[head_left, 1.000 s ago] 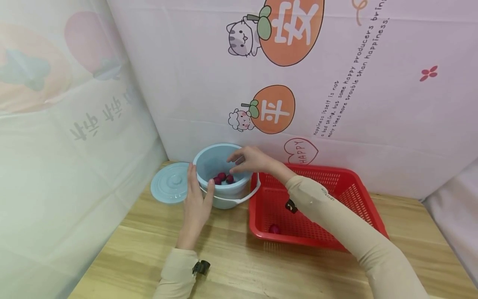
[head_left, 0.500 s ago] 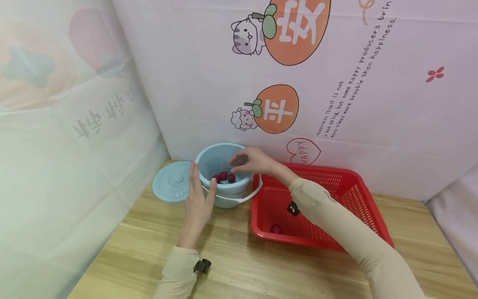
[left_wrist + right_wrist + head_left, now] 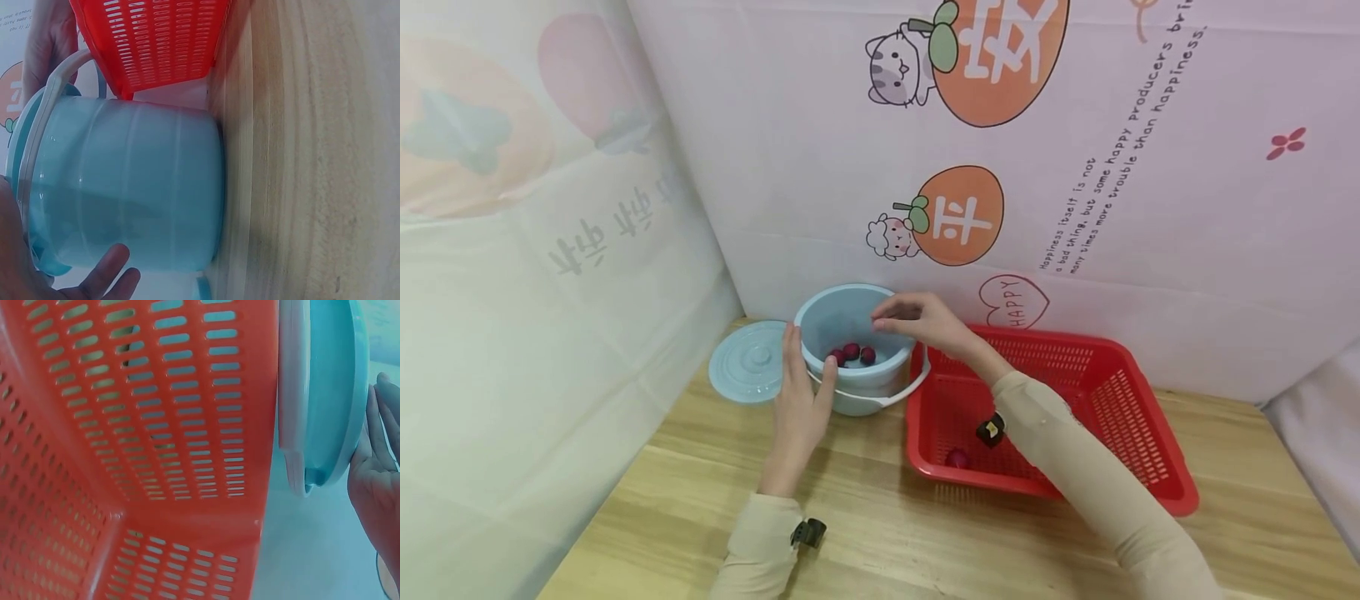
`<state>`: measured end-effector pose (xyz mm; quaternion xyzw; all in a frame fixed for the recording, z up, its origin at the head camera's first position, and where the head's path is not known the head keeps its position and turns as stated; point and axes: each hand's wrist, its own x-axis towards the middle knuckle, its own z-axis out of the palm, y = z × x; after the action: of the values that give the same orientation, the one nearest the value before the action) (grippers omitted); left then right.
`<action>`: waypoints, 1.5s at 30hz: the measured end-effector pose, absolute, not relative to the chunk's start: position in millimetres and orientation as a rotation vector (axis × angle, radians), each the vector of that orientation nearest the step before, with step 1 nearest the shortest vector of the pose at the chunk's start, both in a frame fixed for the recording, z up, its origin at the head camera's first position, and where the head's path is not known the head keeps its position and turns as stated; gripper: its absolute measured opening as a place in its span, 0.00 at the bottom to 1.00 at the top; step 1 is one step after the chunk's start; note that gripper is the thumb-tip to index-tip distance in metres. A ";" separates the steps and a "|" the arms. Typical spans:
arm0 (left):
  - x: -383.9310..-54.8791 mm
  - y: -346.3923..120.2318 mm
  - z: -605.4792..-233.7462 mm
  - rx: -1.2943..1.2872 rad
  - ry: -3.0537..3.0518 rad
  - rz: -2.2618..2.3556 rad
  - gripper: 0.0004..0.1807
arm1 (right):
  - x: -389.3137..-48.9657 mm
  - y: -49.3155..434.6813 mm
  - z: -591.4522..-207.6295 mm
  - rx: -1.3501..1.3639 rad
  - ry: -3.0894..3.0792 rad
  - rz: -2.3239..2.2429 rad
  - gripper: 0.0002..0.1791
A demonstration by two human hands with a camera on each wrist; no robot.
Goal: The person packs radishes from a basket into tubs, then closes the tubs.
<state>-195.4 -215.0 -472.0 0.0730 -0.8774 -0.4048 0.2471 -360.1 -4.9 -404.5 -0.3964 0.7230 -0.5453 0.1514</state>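
A light blue bucket [image 3: 870, 383] with a white handle stands on the wooden table, its lid off. Several small dark red round fruits [image 3: 852, 352] lie inside it. My left hand [image 3: 800, 412] rests against the bucket's near left side, fingers straight and thumb near the rim. Over the bucket's right rim is my right hand [image 3: 925, 323], its fingers bent loosely above the opening, and no fruit shows between the fingertips. One more dark red fruit [image 3: 957, 459] sits in the red plastic basket [image 3: 1052, 487], under the right forearm. In the right wrist view the right hand [image 3: 378, 469] is beside the bucket's rim.
The blue lid [image 3: 748, 362] lies left of the bucket, against the back corner. The basket stands close on the bucket's right. Printed white cloth [image 3: 805, 167] walls the table [image 3: 880, 533] at the back and sides.
My right hand has risen a little and drawn back to the right, away from the fruits in the bucket. My left hand stays against the bucket.
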 end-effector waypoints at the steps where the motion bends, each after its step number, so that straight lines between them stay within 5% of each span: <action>1: -195.3 -214.9 -472.5 0.198 -2.390 -1.104 0.44 | -360.0 -4.1 -406.3 -1.132 2.057 -1.589 0.12; 14: -193.1 -213.8 -476.1 0.195 -2.368 -1.106 0.43 | -352.6 5.7 -411.6 -1.053 2.012 -1.659 0.14; 26: -203.1 -213.5 -471.5 0.147 -2.372 -1.114 0.45 | -354.8 76.7 -417.8 -0.939 1.950 -1.657 0.15; 45: -196.9 -215.2 -471.3 0.188 -2.384 -1.083 0.44 | -352.8 92.0 -455.1 -1.118 1.722 -0.718 0.19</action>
<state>-196.9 -215.2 -471.3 0.0694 -0.8780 -0.3988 0.2556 -352.8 92.0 -455.1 -0.4552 0.7011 -0.2924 0.4645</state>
